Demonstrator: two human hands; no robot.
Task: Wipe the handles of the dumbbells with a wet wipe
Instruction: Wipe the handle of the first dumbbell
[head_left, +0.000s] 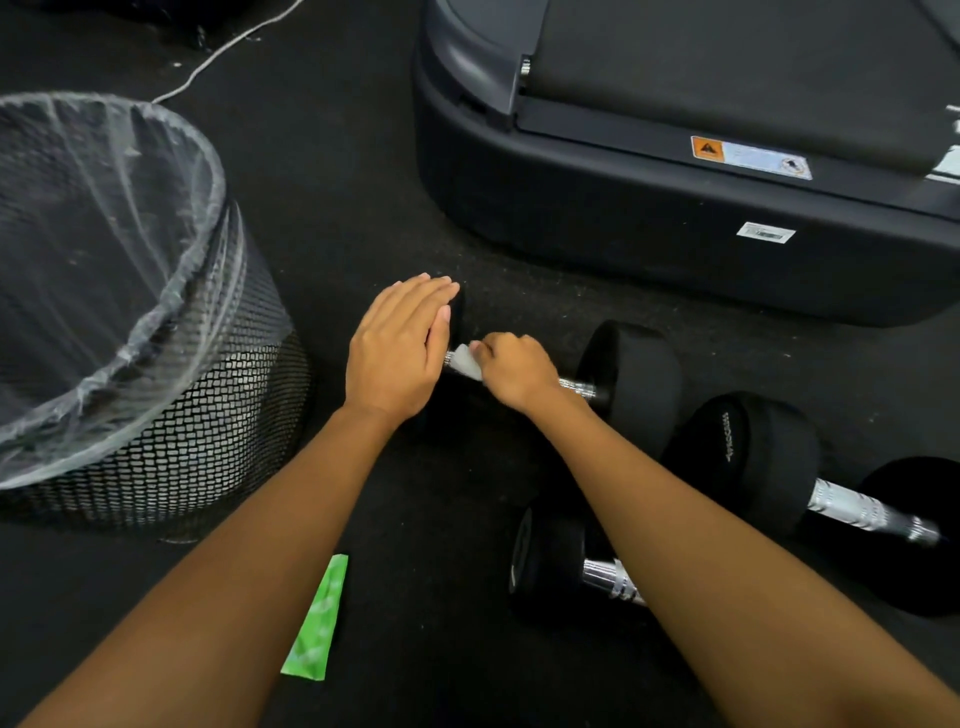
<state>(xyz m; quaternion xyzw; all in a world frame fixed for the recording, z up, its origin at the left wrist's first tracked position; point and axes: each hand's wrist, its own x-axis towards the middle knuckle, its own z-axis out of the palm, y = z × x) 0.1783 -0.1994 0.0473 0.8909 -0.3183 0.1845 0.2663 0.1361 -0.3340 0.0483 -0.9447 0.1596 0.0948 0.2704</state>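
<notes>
Three black dumbbells with chrome handles lie on the dark floor. The farthest dumbbell (631, 379) lies in the middle of the view. My right hand (514, 371) is wrapped around its handle with a white wet wipe (465, 362) sticking out at the left end of my fist. My left hand (397, 348) lies flat, fingers together, on the left head of that dumbbell and hides most of it. A second dumbbell (769, 457) lies to the right and a third dumbbell (550, 566) sits nearer, partly under my right forearm.
A black mesh waste bin (208, 415) with a clear liner stands at the left. A green wipe packet (317, 621) lies on the floor between my forearms. The dark base of a treadmill (623, 208) fills the upper right. A white cord (218, 52) runs across the floor at the top left.
</notes>
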